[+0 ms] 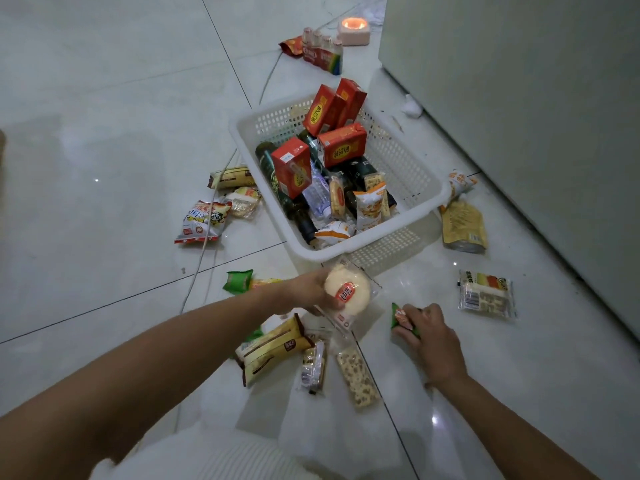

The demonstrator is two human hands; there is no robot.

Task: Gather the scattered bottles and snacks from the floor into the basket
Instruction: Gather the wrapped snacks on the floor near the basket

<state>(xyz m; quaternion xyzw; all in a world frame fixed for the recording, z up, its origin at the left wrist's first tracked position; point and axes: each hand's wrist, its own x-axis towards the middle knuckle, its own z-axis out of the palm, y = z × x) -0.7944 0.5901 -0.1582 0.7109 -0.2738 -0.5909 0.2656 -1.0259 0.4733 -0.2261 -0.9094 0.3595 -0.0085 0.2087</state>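
The basket [420,174], white and perforated, sits on the tiled floor [104,133] and holds red cartons [323,110], dark bottles [273,174] and small packets, piled so that what lies underneath is hidden. Just in front of its near rim, the left hand [308,289] grips a round pale bun [346,289] in clear wrap with a red label; the fingers behind the bun are out of sight. Right of that, near the basket's front corner, the right hand [429,327] closes on a green packet [401,318] lying on the floor, which is mostly covered. Loose snacks [204,220] lie left, right and in front of the basket. Beyond its far rim stands a pack of small bottles [322,51]; label print is unreadable.
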